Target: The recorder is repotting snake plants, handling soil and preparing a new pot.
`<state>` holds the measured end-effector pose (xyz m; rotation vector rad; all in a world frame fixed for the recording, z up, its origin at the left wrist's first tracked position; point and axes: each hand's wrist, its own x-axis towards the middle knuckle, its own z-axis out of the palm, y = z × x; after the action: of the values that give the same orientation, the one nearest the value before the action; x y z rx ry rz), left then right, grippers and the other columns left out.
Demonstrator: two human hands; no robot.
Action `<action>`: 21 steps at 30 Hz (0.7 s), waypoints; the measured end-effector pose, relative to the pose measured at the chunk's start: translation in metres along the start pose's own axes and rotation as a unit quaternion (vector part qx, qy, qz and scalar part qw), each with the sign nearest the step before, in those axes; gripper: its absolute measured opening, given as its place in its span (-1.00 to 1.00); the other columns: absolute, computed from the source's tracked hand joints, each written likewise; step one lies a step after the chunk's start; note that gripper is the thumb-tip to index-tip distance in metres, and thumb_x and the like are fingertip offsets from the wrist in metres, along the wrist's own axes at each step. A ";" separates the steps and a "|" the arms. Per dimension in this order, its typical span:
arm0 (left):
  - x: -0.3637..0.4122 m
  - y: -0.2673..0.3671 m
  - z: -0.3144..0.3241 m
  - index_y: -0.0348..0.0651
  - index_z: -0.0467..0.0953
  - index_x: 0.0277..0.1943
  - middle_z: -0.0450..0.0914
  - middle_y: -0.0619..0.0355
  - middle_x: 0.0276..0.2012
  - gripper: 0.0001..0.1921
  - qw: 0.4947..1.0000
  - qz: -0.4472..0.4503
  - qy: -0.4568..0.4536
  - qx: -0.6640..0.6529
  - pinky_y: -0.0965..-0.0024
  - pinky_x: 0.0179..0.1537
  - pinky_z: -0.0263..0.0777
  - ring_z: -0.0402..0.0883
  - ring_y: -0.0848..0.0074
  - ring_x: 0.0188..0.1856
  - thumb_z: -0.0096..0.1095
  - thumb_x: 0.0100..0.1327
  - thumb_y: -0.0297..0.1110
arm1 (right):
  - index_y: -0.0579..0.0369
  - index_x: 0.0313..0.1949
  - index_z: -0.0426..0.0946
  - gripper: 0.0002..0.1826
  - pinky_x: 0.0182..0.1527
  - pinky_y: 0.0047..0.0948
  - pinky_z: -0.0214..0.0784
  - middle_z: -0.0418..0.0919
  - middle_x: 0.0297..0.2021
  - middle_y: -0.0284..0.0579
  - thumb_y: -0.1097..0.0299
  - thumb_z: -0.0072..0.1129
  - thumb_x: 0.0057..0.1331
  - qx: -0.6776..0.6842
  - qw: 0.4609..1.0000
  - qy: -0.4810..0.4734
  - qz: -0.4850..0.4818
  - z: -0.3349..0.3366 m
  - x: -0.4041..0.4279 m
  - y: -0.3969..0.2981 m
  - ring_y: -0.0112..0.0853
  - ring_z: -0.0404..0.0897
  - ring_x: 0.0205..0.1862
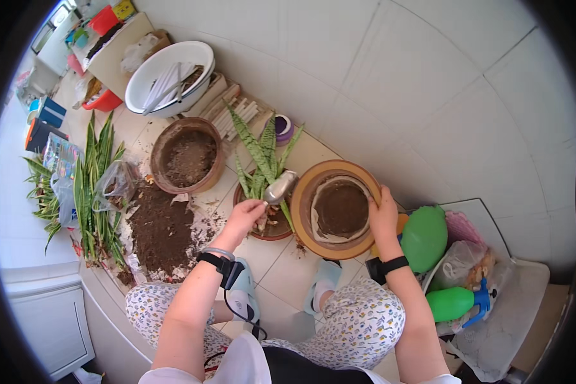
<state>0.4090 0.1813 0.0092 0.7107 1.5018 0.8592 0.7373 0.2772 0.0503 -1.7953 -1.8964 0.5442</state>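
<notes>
My left hand [247, 220] grips the short handle of a metal scoop [281, 187], whose bowl points towards a large brown plant pot [307, 192]. That pot is tilted, with dark soil [341, 206] inside and a pale liner around the soil. My right hand [383, 213] holds its right rim, the thumb on the rim and the other fingers mostly behind it. Behind the scoop, a snake plant [261, 153] with upright leaves stands in a smaller reddish pot [272, 237], partly hidden by my left hand and the scoop.
Loose soil [161, 230] lies on a sheet at the left, beside a brown pot [187, 153] with some soil inside. Further left lie uprooted snake plants [93, 192]. A white enamel basin [170, 79] holds sticks. At the right are a green spray bottle [451, 304] and plastic bags.
</notes>
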 end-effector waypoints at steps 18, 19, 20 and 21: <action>0.015 -0.005 0.133 -0.26 0.48 0.11 0.47 0.16 -0.24 -0.55 0.632 0.474 -0.093 0.606 0.33 -0.19 0.44 0.53 0.37 -0.16 0.12 0.10 -0.42 | 0.26 0.06 0.39 -0.64 -0.04 -0.06 0.39 0.55 -0.12 0.25 0.43 0.09 0.30 0.027 0.998 0.048 0.005 0.007 -0.003 0.024 0.14 0.52 -0.06; 0.019 0.003 0.135 -0.26 0.48 0.11 0.47 0.16 -0.24 -0.55 0.631 0.475 -0.099 0.606 0.33 -0.19 0.44 0.53 0.37 -0.16 0.12 0.10 -0.42 | 0.26 0.06 0.39 -0.64 -0.04 -0.06 0.39 0.55 -0.12 0.25 0.43 0.09 0.30 0.026 0.998 0.049 0.011 0.006 -0.003 0.022 0.14 0.52 -0.06; 0.023 0.009 0.138 -0.26 0.48 0.11 0.47 0.15 -0.24 -0.55 0.644 0.451 -0.081 0.612 0.33 -0.18 0.44 0.52 0.35 -0.16 0.12 0.10 -0.43 | 0.27 0.06 0.39 -0.65 -0.04 -0.06 0.39 0.55 -0.12 0.25 0.44 0.09 0.29 0.033 0.999 0.040 0.011 0.004 -0.002 0.020 0.13 0.52 -0.07; 0.027 0.013 0.140 -0.27 0.48 0.11 0.47 0.14 -0.24 -0.55 0.656 0.427 -0.062 0.619 0.32 -0.18 0.44 0.52 0.34 -0.17 0.12 0.09 -0.44 | 0.27 0.05 0.39 -0.65 -0.04 -0.06 0.39 0.55 -0.12 0.24 0.45 0.09 0.28 0.040 0.999 0.031 0.011 0.003 -0.001 0.018 0.13 0.53 -0.07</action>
<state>0.5448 0.2268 0.0026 2.5886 1.4499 0.2312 0.7497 0.2777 0.0374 -1.7633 -1.7892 0.5574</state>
